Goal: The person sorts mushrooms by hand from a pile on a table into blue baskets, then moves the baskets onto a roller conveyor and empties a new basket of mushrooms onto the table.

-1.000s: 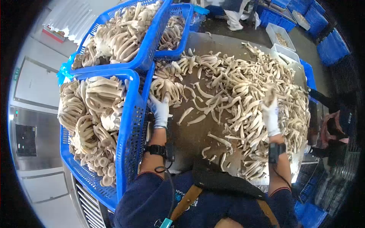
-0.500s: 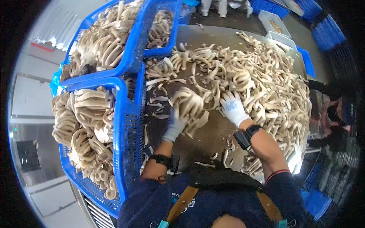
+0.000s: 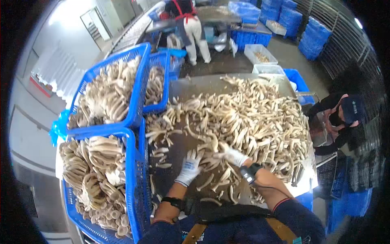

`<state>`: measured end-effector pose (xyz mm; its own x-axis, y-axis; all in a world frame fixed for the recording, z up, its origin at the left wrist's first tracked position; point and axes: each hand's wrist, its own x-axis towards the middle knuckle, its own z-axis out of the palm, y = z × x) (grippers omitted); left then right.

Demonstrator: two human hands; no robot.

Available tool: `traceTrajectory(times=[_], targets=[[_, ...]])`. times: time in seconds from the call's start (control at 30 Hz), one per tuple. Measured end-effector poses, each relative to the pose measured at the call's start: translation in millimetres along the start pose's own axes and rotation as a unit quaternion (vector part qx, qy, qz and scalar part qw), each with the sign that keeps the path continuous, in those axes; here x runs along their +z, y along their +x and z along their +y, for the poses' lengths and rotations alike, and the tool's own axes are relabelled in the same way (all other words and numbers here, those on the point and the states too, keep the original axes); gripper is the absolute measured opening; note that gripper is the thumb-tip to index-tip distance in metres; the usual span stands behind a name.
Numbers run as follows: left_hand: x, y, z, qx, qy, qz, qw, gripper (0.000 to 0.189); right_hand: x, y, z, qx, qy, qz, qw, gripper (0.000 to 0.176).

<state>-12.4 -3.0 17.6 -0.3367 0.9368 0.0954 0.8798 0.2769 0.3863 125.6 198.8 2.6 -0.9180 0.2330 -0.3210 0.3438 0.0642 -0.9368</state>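
My left hand (image 3: 189, 167), in a white glove, rests at the left side of a small bunch of oyster mushrooms (image 3: 209, 161) on the dark metal table (image 3: 166, 179). Its fingers are stretched and apart, with the fingertips right at the stems. On the other side of the bunch is my right hand (image 3: 233, 155), also gloved and smeared by motion. Its fingertips overlap the stems, and I cannot tell how they close on them. Loose mushrooms (image 3: 260, 122) form a wide heap beyond and to the right of my hands. Several separate stems lie nearer to me.
Blue crates (image 3: 137, 171) of clustered mushrooms stand at my left, one stacked higher behind. A seated or bending person (image 3: 350, 110) is at the right edge of the table. Farther back another person (image 3: 194, 34) stands by a table, near white bins (image 3: 260, 54) and wrapped blue stacks (image 3: 315, 37).
The view has tipped upward. The mushroom cluster held up in my left hand is down on the table as looser pieces, and my right hand has moved left to it.
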Motion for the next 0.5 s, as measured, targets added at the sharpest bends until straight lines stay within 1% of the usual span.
traceTrajectory(times=[0.03,0.07,0.1,0.13,0.17,0.2,0.23,0.27,0.3,0.33,0.37,0.4,0.43,0.47,0.5], targets=[[-7.8,-4.7,13.0,-0.045,0.078,-0.013,0.996,0.068,5.9,-18.2,-30.8,0.043,-0.166,0.031,0.985,0.093],[-9.8,-8.4,21.2,-0.091,0.109,0.001,0.99,0.068,8.8,-18.4,-14.5,0.005,-0.14,0.023,0.99,0.098],[-12.4,-11.5,27.5,-0.114,0.156,0.005,0.981,0.068,16.3,-19.7,-3.8,-0.006,-0.123,0.022,0.992,0.099],[-26.2,-12.6,41.4,-0.155,0.101,-0.041,0.982,0.07,23.7,-20.6,8.3,-0.017,-0.107,0.021,0.994,0.101],[-35.9,-16.0,54.2,-0.195,0.044,-0.089,0.976,0.071,29.6,-20.7,8.9,0.002,-0.097,0.027,0.995,0.1],[-21.0,-27.3,53.3,-0.186,0.008,-0.042,0.982,0.073,34.0,-47.9,-33.8,0.011,-0.021,0.018,1.0,0.095],[-5.0,-39.7,52.3,-0.178,-0.03,0.005,0.984,0.075,40.6,-49.0,-27.3,-0.021,0.028,0.012,0.999,0.091],[-7.2,-46.9,61.4,-0.239,-0.095,-0.04,0.966,0.076,43.9,-46.5,-21.8,-0.025,-0.01,0.009,1.0,0.091],[0.5,-50.9,59.2,-0.23,-0.095,-0.024,0.968,0.076,46.0,-45.7,-23.9,-0.028,-0.048,0.007,0.998,0.091],[11.9,-53.0,51.5,-0.22,-0.093,-0.009,0.971,0.075,46.8,-43.2,-26.6,-0.04,-0.127,-0.008,0.991,0.09],[15.6,-55.3,47.2,-0.211,-0.09,0.004,0.973,0.075,45.3,-37.1,-17.3,-0.032,-0.088,-0.007,0.996,0.087],[7.2,-53.4,46.7,-0.222,-0.079,-0.03,0.971,0.073,43.4,-26.6,-4.1,-0.024,-0.047,-0.007,0.999,0.084],[17.1,-60.3,31.2,-0.192,-0.074,0.014,0.978,0.074,43.5,-18.0,9.6,-0.018,-0.006,-0.007,1.0,0.082],[37.0,-65.7,4.7,-0.16,-0.069,0.059,0.983,0.075,40.6,-26.9,-5.4,-0.102,0.116,-0.023,0.988,0.073],[46.3,-65.5,-10.9,-0.127,-0.067,0.106,0.984,0.077,45.2,-29.4,-0.9,-0.03,0.17,-0.03,0.985,0.07]])
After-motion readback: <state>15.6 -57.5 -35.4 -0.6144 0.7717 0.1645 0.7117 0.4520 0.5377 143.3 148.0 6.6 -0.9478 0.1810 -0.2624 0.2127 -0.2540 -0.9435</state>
